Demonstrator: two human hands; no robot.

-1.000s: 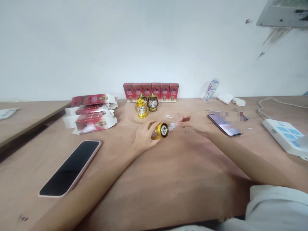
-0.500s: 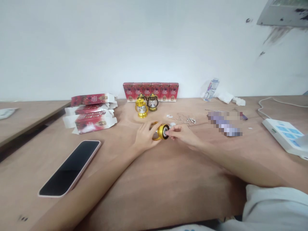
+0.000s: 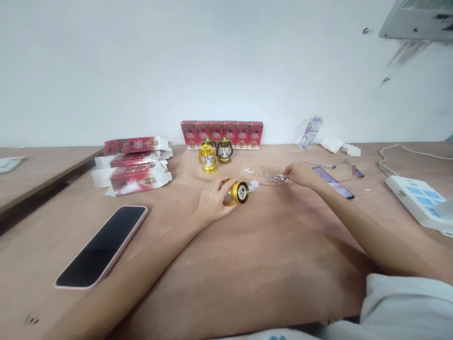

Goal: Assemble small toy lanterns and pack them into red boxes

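Observation:
My left hand (image 3: 212, 198) is wrapped round a gold miniature lantern (image 3: 238, 193) lying on its side. The lantern's round base faces right, showing a recess with small parts in it. My right hand (image 3: 297, 174) is at a small pile of round silver pieces (image 3: 282, 178) that look like button cells, fingertips pinched together at its edge. Whatever is between those fingertips is too small to make out. Thin screws or wires (image 3: 269, 174) lie left of the pile, and white scraps (image 3: 252, 185) rest beside the lantern base.
Another gold lantern (image 3: 208, 159) and dark bronze ones (image 3: 224, 151) stand before a row of red boxes (image 3: 229, 134). Opened red boxes (image 3: 136, 177) are stacked at left, near a phone (image 3: 102, 248). To the right are a second phone (image 3: 332, 182), a screwdriver (image 3: 324, 165), a bottle (image 3: 311, 132) and a power strip (image 3: 419, 200).
My right hand has moved from the lantern's base rightward to the small silver pieces. The base recess is now uncovered. My left hand keeps its hold, nearly unmoved.

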